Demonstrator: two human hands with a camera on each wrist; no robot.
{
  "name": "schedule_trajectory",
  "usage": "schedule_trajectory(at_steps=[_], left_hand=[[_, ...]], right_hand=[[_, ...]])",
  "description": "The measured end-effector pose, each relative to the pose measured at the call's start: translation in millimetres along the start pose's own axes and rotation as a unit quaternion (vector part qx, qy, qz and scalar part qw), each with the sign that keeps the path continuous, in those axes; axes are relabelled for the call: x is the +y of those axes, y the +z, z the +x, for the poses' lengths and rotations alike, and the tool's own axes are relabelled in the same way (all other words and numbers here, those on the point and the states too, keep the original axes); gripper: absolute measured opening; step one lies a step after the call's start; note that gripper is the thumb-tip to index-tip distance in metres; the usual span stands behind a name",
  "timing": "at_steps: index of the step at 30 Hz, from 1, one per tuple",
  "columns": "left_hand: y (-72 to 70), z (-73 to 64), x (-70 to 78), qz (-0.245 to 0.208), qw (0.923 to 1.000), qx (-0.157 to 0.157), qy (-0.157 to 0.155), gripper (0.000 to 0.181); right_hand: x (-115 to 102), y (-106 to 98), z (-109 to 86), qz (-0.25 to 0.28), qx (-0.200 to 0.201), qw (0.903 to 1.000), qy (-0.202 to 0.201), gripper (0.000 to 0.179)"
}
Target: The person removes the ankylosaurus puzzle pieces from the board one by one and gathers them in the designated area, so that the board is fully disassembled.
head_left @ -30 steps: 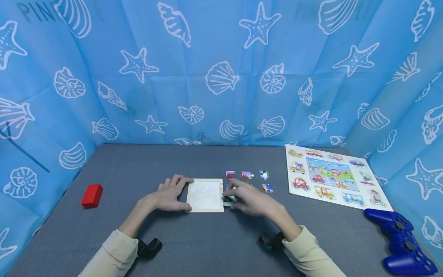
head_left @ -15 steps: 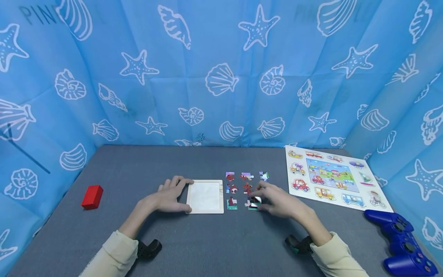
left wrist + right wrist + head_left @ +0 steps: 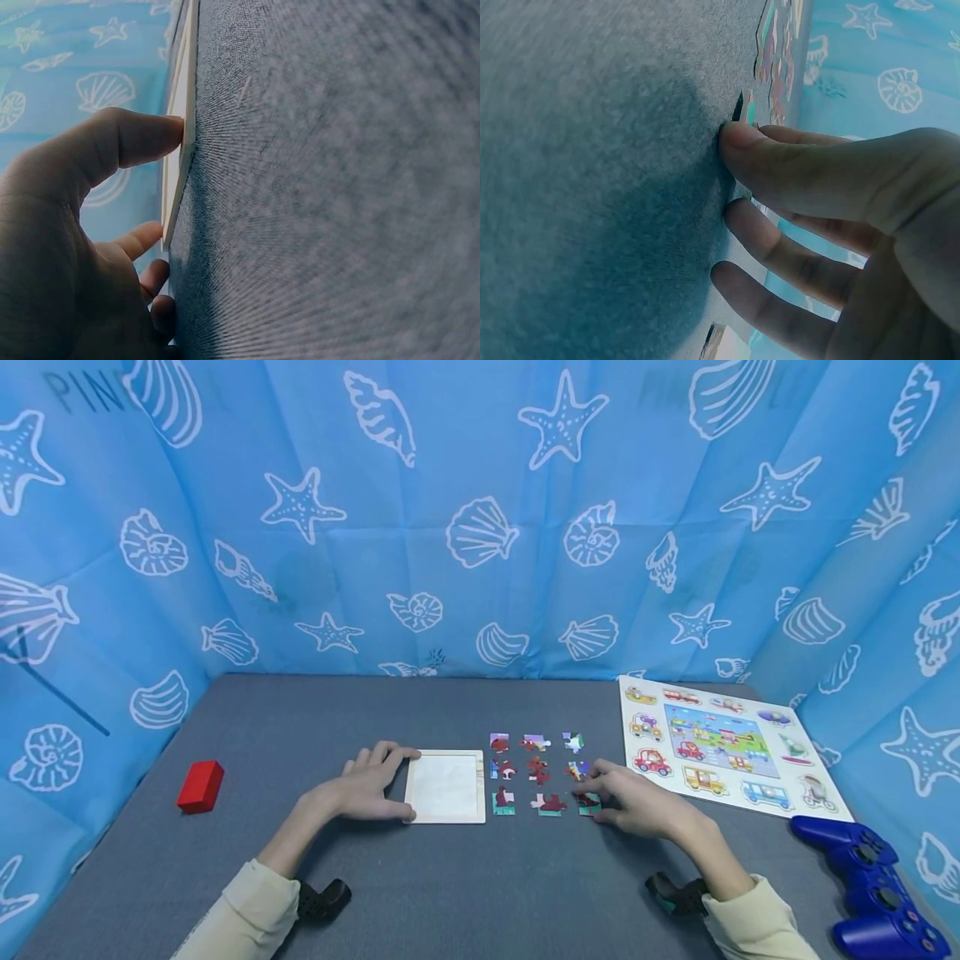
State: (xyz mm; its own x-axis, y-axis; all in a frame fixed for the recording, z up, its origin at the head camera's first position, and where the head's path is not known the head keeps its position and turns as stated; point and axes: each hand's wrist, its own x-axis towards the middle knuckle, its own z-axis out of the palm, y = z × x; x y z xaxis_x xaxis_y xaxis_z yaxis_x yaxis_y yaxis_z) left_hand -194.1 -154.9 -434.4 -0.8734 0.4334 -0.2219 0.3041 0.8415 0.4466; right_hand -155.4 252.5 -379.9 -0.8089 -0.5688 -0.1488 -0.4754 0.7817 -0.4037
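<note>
A square wooden puzzle tray (image 3: 445, 786) with a pale bare inside lies on the table. My left hand (image 3: 366, 782) rests at its left side, thumb at the near corner and forefinger at the far one; in the left wrist view the thumb tip presses the tray's rim (image 3: 188, 127). To the right, several jigsaw pieces (image 3: 536, 769) lie in spaced rows. My right hand (image 3: 637, 797) pinches the near right jigsaw piece (image 3: 588, 804), green and dark red, at table level. In the right wrist view, thumb and fingers partly hide this piece (image 3: 748, 107).
A white picture board (image 3: 701, 799) with vehicle pictures lies at the back right. In front of it is a blue game controller (image 3: 873, 885). A red block (image 3: 200, 787) sits at the far left. A blue shell-print curtain (image 3: 480, 585) hangs behind the grey table (image 3: 450, 893).
My right hand has moved rightward from the tray's edge across the near row, and the piece under it now lies at that row's right end. My left hand has stayed at the tray.
</note>
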Motion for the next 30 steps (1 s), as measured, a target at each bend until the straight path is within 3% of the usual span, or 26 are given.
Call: schedule_trajectory(at_steps=[8, 30], left_hand=[[1.2, 0.4, 0.0, 0.002, 1.0, -0.001, 0.0, 0.089], [1.4, 3.3, -1.4, 0.007, 1.0, 0.003, 0.005, 0.088]], right_hand=[[2.0, 0.3, -1.9, 0.001, -0.002, 0.9996, 0.029, 0.042], [7.8, 3.4, -3.2, 0.0, 0.018, 0.9998, 0.001, 0.034]])
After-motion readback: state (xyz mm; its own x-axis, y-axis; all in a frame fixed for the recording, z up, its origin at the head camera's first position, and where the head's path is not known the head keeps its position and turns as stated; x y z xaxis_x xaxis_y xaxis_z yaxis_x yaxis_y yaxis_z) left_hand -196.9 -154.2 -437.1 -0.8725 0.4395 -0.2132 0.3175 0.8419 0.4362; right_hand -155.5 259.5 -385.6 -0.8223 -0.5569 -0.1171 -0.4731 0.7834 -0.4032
